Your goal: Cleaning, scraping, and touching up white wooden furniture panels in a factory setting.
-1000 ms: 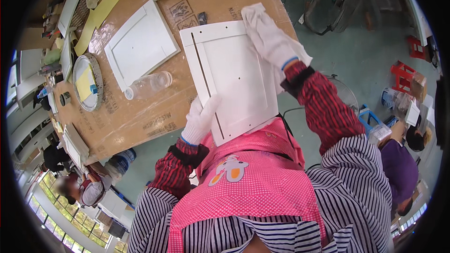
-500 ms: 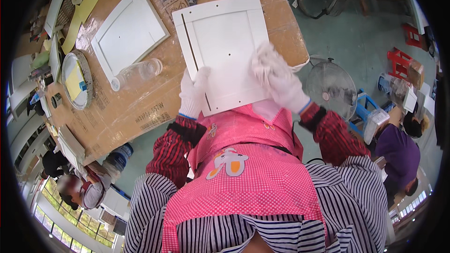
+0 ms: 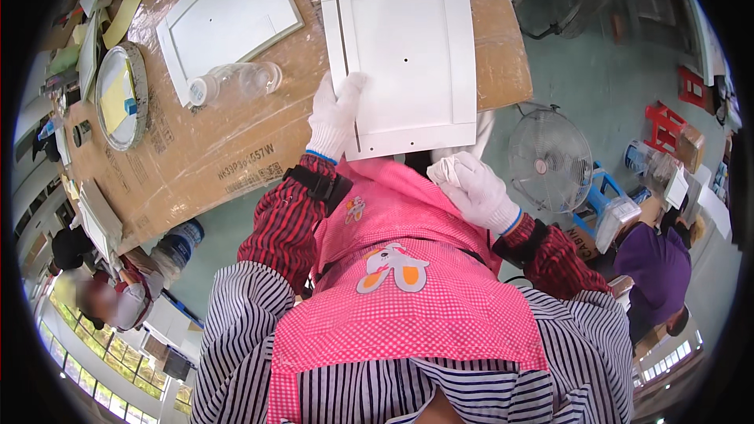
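Observation:
A white panel with a recessed middle, a long dark slot along its left side and small holes is held at the near edge of the table. My left hand, in a white knitted glove, grips its lower left edge, thumb on the face and fingers out of sight behind. Just below the lower right corner, my gloved right hand is closed around a crumpled white cloth, apart from the panel. A pink checked apron lies under the panel's lower edge.
The table is covered with brown cardboard. On it are another white panel, a clear plastic bottle on its side and a round tray. A standing fan is at the right, near a blue stool. Other people work at both sides.
My right hand, with the cloth, has left the panel's right edge and come down below its lower edge. The panel stands straighter and sits farther up and right in view; my left hand keeps its grip.

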The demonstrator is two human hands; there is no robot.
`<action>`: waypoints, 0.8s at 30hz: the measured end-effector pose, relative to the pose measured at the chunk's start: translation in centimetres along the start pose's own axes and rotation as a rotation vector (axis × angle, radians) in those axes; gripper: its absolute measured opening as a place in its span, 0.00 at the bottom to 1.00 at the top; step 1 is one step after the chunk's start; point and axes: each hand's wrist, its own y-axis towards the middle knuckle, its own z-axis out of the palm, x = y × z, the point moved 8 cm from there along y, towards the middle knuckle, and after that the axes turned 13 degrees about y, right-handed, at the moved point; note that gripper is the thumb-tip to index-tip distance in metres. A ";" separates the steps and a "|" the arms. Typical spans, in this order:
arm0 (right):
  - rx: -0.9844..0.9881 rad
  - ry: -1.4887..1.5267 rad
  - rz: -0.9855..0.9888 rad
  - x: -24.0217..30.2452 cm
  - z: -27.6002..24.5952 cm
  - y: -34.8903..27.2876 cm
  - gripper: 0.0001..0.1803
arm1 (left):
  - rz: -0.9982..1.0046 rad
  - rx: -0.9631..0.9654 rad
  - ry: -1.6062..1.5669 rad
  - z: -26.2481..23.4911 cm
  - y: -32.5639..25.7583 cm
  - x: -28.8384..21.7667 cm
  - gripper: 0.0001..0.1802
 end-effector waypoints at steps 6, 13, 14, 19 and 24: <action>-0.453 -0.306 -0.010 -1.4 -6.6 8.5 0.22 | 0.105 -0.014 -0.012 0.0 0.0 -0.3 0.28; -0.426 -0.895 -0.254 -0.7 1.9 7.3 0.18 | 0.033 -0.038 0.078 0.1 0.6 1.0 0.28; -0.323 -0.848 -0.086 -2.1 2.2 7.3 0.17 | 0.042 -0.034 0.067 0.1 0.8 1.1 0.28; -0.249 -0.867 0.126 -3.1 0.0 10.1 0.17 | 0.054 -0.013 0.022 0.3 0.5 0.5 0.27; -0.218 -0.829 0.171 -3.8 1.4 7.6 0.17 | 0.027 -0.047 0.163 -0.3 0.1 0.0 0.27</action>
